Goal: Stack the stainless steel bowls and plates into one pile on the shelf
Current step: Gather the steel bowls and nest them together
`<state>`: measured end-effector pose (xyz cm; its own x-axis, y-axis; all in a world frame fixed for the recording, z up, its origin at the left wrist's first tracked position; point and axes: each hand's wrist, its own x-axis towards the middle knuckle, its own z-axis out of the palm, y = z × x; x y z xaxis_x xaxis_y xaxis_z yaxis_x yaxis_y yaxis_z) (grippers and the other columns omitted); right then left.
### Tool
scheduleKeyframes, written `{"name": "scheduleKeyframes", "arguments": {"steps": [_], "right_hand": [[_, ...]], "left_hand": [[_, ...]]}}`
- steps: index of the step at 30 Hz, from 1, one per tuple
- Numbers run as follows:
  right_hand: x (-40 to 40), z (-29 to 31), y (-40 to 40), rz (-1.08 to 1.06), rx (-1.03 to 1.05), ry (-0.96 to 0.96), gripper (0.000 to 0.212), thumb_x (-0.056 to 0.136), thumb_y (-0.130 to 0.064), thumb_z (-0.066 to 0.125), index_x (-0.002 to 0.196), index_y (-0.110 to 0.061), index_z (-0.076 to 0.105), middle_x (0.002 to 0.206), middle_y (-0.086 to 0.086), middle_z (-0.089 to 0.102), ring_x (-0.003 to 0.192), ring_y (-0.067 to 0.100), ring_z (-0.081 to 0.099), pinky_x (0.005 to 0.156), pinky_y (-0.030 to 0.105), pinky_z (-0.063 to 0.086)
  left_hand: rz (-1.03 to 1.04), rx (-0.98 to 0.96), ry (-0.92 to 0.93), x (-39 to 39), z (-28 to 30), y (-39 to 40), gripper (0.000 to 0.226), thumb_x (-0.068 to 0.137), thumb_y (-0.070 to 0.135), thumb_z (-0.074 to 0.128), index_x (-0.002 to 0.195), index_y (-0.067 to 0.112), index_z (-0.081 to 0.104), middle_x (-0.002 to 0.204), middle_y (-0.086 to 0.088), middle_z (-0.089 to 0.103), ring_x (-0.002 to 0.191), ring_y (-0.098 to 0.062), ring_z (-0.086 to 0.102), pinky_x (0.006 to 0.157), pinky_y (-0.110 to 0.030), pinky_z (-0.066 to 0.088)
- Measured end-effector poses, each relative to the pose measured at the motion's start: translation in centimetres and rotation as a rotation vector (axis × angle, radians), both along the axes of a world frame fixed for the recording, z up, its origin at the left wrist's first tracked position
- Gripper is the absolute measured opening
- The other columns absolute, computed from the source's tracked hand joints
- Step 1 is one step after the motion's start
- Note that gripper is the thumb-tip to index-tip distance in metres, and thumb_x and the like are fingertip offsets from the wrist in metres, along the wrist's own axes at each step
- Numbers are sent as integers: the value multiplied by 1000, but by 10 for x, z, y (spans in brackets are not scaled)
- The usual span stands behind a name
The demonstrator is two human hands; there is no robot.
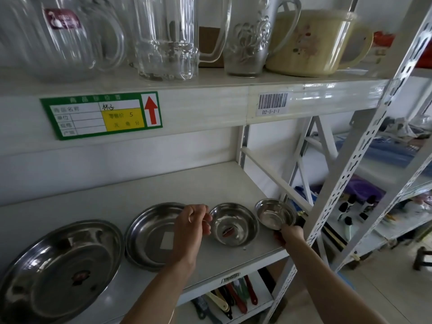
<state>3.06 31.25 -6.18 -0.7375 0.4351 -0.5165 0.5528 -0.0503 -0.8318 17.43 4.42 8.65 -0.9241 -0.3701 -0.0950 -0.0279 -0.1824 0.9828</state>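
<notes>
The stainless steel bowls and plates lay in a row along the near edge of the white shelf (pixel 163 183), none yet nested in another, so by my judgement the pile had not been started and nearly all the work remained. At the right end the smallest bowl (pixel 275 213) was tilted up off the shelf, its mouth turned toward the camera, held from below at its near rim by the right hand (pixel 289 235), whose fingers curled round it. Just left of it stood the middle bowl (pixel 234 223), upright, and the left hand (pixel 191 228) pinched its left rim between thumb and fingers. Further left sat the deep plate (pixel 152 235), partly behind that hand, and at the far left the largest plate (pixel 60 267), the two rims close together.

All four were thin polished metal, round, with rolled rims and flat bottoms, mirror-bright enough to throw blurred reflections; they graded in size from right to left, which should let them nest. A pale square patch showed in the deep plate.

On the shelf above stood clear ribbed glass jugs (pixel 163 36) and a cream plastic pot (pixel 315 43). A green price label (pixel 100 115) and a barcode sticker (pixel 273 104) were fixed to its front edge.
</notes>
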Motion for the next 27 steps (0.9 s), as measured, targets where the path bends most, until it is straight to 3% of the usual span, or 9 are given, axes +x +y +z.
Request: {"name": "scheduleKeyframes", "arguments": {"steps": [3, 5, 8, 11, 17, 20, 25, 27], "right_hand": [[11, 12, -3, 6, 6, -13, 20, 84, -10, 59, 95, 6, 63, 78, 22, 64, 70, 35, 64, 78, 48, 58], [32, 41, -14, -10, 14, 4, 17, 91, -11, 58, 87, 6, 59, 70, 21, 60, 59, 30, 59, 65, 43, 56], [41, 49, -11, -24, 57, 10, 32, 94, -22, 58, 75, 3, 55, 69, 22, 60, 53, 27, 56, 51, 33, 49], [44, 53, -6, -32, 109, 33, 36, 93, -27, 60, 69, 0, 54, 62, 18, 58, 54, 26, 55, 55, 36, 48], [38, 85, -24, 18, 141, 120, 27, 90, -27, 62, 91, -1, 57, 68, 13, 57, 55, 22, 53, 51, 30, 48], [32, 104, -47, 87, 141, 145, 29, 89, -31, 63, 89, -3, 58, 68, 10, 58, 56, 20, 53, 51, 28, 45], [22, 126, -104, 253, 143, 205, 34, 91, -36, 61, 76, -6, 60, 60, 7, 58, 54, 20, 51, 68, 41, 52], [21, 133, -134, 311, 150, 237, 36, 91, -36, 62, 69, -7, 61, 60, 8, 59, 53, 21, 51, 66, 42, 53]], "left_hand": [[-9, 0, -5, 1, 1, -1, 18, 95, 18, 52, 86, 8, 64, 71, -4, 62, 57, -12, 52, 54, -20, 47], [-14, 9, -4, 1, 2, -1, 18, 96, 18, 51, 86, 9, 64, 72, -4, 62, 57, -11, 52, 54, -20, 47], [-30, -4, -11, 0, 3, -1, 17, 96, 20, 52, 87, 10, 63, 74, -4, 63, 59, -11, 54, 55, -20, 48], [-50, -32, 8, 0, 5, 0, 17, 95, 22, 52, 88, 11, 64, 74, -3, 64, 61, -12, 55, 56, -21, 49], [-59, 17, 33, -3, 10, -2, 17, 96, 20, 52, 86, 11, 63, 69, -1, 62, 53, -9, 52, 51, -20, 47], [-25, 41, 36, -6, 8, -9, 17, 96, 17, 52, 84, 12, 63, 66, -1, 61, 47, -6, 52, 50, -20, 46], [85, 36, 51, -5, 6, -34, 24, 98, 21, 47, 85, 10, 64, 65, -3, 61, 50, -10, 52, 47, -17, 45], [141, 4, 54, -1, 4, -48, 27, 98, 23, 47, 82, 13, 66, 62, -1, 64, 54, -13, 55, 53, -23, 47]]}}
